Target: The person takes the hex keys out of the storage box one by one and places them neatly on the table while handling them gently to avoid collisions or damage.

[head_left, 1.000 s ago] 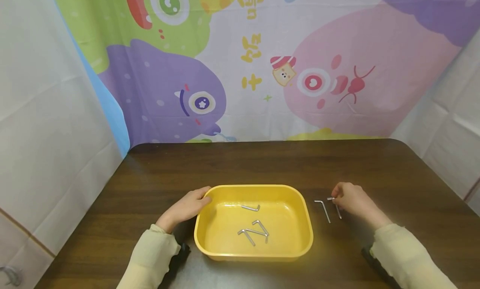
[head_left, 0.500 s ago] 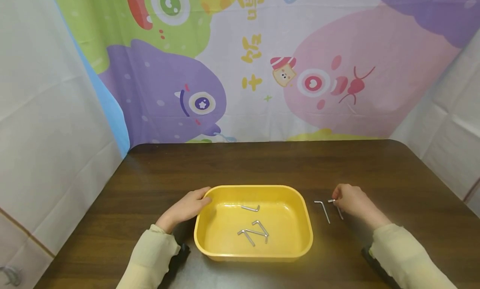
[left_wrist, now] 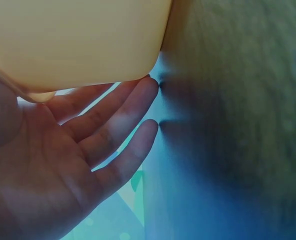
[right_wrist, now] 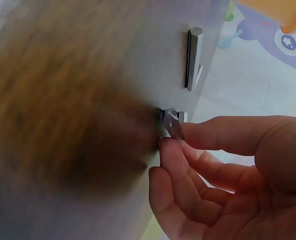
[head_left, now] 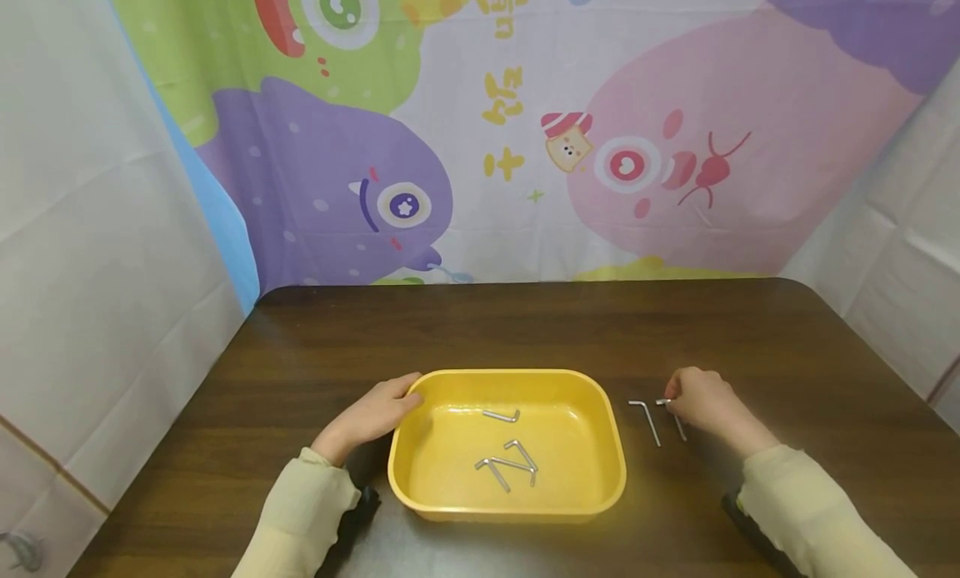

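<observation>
At the left end of a yellow plastic tray point(head_left: 510, 513), my left hand point(head_left: 372, 413) holds the rim, thumb over the edge and fingers along the outer wall. The left wrist view shows those fingers point(left_wrist: 133, 115) spread against the tray's corner. To the right of the tray, my right hand point(head_left: 711, 405) pinches a silver hex key point(right_wrist: 172, 125) between thumb and fingertips, close over the table; part of the key is hidden behind the fingers. A second hex key point(head_left: 651, 424) lies just left of it. Several more hex keys point(head_left: 501, 416) are scattered on the tray's floor.
The dark wood-grain table point(head_left: 525, 328) reaches back to a cartoon-printed curtain point(head_left: 525, 228). Pale cloth panels point(head_left: 112, 228) stand along both sides. The tray's raised wall lies between the right hand and the keys inside.
My right hand and the hex key at its fingertips have shifted very slightly toward me. The left hand, the tray and the other keys have stayed put.
</observation>
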The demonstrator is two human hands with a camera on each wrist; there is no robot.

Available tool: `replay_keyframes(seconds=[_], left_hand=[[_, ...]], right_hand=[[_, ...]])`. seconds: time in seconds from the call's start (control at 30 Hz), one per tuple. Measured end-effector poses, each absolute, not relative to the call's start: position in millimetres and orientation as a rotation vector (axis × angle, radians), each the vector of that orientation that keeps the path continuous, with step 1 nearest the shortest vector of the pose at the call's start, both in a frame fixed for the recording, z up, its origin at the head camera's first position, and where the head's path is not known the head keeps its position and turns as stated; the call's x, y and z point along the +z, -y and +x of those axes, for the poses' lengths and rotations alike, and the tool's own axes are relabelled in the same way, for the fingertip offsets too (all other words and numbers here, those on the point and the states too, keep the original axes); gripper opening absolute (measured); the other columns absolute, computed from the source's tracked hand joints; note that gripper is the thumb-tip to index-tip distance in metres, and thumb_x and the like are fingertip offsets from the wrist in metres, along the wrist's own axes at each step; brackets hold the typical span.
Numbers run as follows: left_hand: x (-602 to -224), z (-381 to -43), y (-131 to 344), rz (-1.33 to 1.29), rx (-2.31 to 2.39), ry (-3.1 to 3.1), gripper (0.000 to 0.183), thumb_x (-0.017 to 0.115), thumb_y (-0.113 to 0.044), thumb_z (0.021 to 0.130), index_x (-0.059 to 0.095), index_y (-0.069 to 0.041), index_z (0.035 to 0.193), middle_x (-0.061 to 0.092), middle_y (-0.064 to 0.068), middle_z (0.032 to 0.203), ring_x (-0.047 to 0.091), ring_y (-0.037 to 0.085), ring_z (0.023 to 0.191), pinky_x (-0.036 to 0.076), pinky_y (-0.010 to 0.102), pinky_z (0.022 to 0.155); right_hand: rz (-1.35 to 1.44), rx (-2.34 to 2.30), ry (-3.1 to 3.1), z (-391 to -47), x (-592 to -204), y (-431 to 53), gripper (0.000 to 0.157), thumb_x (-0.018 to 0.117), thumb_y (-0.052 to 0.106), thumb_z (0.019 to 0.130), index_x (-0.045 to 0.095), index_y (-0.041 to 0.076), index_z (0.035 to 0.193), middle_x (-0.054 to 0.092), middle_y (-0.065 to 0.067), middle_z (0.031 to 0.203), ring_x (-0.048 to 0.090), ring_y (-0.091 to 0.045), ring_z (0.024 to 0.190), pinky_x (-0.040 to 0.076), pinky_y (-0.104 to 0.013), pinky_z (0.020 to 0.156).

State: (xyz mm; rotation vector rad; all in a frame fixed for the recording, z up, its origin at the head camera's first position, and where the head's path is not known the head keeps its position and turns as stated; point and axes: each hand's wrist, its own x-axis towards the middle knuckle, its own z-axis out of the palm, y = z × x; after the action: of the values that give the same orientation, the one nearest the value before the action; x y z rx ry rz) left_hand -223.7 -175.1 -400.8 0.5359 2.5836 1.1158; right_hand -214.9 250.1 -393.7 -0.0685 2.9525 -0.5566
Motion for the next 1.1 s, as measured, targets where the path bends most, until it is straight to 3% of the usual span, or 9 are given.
replay_keyframes(seconds=[0.73,1.1], left_hand=[[-404.1,-224.3,175.1,0.535,1.128,-2.57,0.022,0.038,-0.016,0.094,0.055,-0.008,0.106,0.057,0.006,0.084,0.054,0.015,0.071,0.043,0.03,0.069],[-402.0,-224.1,175.0,0.534,1.123,-2.579,0.022,0.039,-0.016,0.093,0.055,-0.009,0.107,0.058,0.006,0.085,0.054,0.015,0.071,0.043,0.03,0.069]], right_hand=[[-0.094,-0.56,-2.958,-215.3,-396.2,-251.3,0.006,0.062,0.009,0.075,0.058,0.005,0.076,0.058,-0.006,0.069,0.052,-0.022,0.065,0.041,-0.036,0.058],[-0.166,-0.545,-3.043,-214.8,-381.6,-247.7,0.011,0.062,0.011,0.075,0.057,0.003,0.082,0.059,-0.011,0.077,0.054,-0.026,0.068,0.043,-0.041,0.059]])
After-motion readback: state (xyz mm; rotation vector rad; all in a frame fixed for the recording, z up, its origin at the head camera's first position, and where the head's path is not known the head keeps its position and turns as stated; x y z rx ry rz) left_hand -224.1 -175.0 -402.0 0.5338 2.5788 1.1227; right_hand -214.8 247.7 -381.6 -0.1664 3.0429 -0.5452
